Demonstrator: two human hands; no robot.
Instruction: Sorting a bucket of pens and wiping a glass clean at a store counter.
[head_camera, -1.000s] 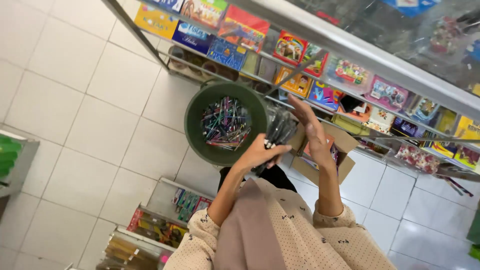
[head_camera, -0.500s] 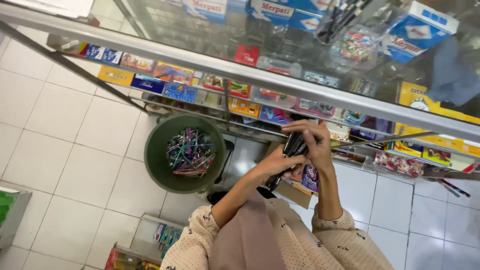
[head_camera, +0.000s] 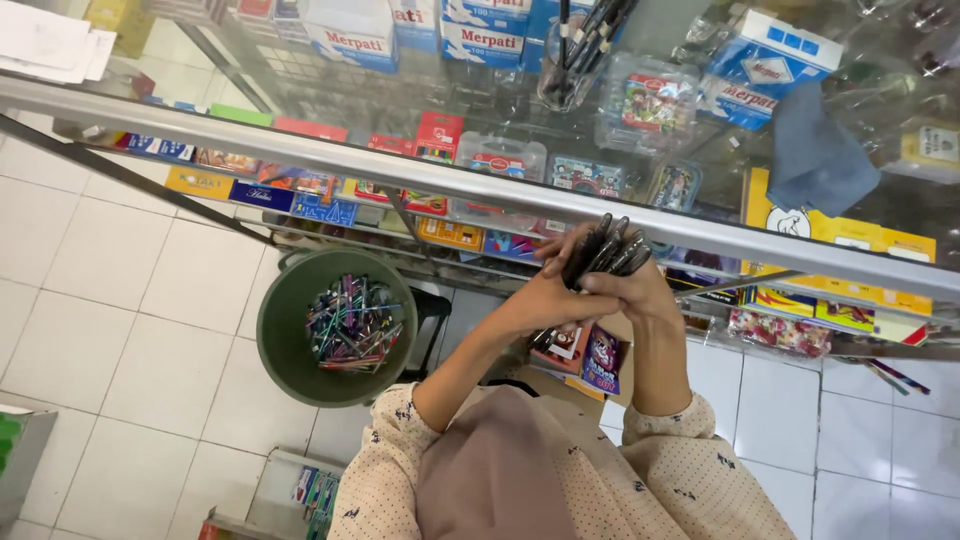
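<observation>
Head view: left hand (head_camera: 545, 300) and right hand (head_camera: 630, 290) were pressed together, both clamped around a bundle of dark slender pens (head_camera: 603, 250) just before the metal-edged glass counter (head_camera: 400, 160); a round green plastic bucket (head_camera: 285, 340) of coloured pens stood on the white tiled floor (head_camera: 110, 290) at left

The bundle of pens (head_camera: 603, 252) stood between the left hand (head_camera: 545, 295) and the right hand (head_camera: 632, 290), both closed around it just in front of the metal rail (head_camera: 400, 165) of the glass worktop (head_camera: 700, 60). Left of the hands, down on the tiled floor (head_camera: 110, 300), sat a bucket (head_camera: 280, 350) with more pens (head_camera: 352, 322) lying in it. Behind the rail, boxes (head_camera: 350, 35) and a cup (head_camera: 565, 80) holding pens stood on the worktop. A cloth (head_camera: 822, 155) lay on it to the right. Under the glass, packets (head_camera: 300, 185) lined a shelf. Below the hands, a carton (head_camera: 590, 355) sat beside the bucket.
</observation>
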